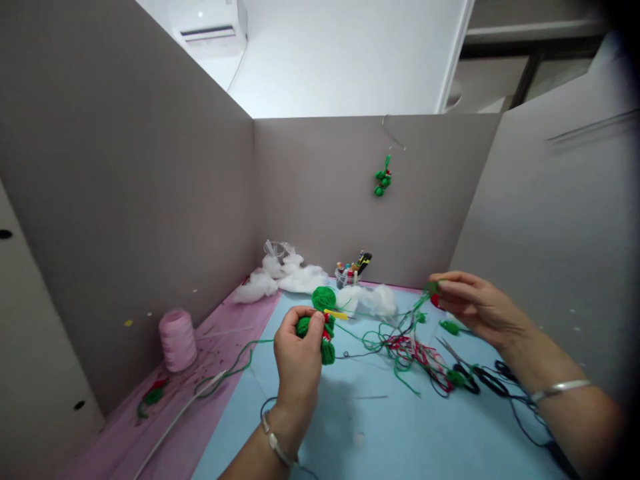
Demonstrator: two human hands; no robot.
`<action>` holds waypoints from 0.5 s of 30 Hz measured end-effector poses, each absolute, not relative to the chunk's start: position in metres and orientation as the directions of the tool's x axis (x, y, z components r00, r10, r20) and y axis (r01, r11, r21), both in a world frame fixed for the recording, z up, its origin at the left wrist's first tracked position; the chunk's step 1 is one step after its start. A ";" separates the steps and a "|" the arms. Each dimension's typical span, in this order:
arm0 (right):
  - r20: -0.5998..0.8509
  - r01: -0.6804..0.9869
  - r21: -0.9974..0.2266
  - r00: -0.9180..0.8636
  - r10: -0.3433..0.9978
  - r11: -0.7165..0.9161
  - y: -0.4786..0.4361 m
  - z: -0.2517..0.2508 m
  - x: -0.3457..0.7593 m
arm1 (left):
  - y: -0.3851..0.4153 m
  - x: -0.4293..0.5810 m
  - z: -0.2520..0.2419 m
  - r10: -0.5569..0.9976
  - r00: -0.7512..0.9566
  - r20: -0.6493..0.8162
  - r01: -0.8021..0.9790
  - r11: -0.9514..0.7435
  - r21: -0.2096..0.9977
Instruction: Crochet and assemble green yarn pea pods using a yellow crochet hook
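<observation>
My left hand is closed around a green and red crocheted piece in front of me. A yellow-handled crochet hook sticks out to the right above my thumb. Off to the right, my right hand is raised over the table, its fingers pinching green yarn. Below that hand lies a tangle of green, red and dark yarn. Just behind my left hand rests a green yarn ball. Part of the crocheted piece is hidden by my fingers.
Black-handled scissors lie at the right. White stuffing and a pen cup stand along the back panel. A pink thread cone is at the left. A green crocheted ornament hangs on the panel.
</observation>
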State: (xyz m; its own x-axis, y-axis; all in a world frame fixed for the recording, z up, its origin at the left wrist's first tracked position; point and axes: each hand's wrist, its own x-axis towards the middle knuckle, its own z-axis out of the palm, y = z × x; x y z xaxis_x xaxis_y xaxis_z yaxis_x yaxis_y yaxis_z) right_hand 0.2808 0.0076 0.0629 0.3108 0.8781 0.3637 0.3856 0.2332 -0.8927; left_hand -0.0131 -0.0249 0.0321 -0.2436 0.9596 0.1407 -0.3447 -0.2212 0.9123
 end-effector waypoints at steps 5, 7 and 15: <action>0.269 0.434 -0.893 0.306 0.913 0.118 0.015 0.096 0.279 | -0.026 -0.013 0.032 0.964 -0.230 0.136 -0.336 -0.210 0.918; 0.251 0.439 -0.893 0.305 0.919 0.098 0.017 0.111 0.277 | -0.025 -0.013 0.031 0.965 -0.224 0.135 -0.340 -0.207 0.917; 0.224 0.301 -0.945 0.320 0.920 0.126 0.011 0.144 0.269 | -0.024 -0.012 0.031 0.968 -0.218 0.127 -0.358 -0.200 0.912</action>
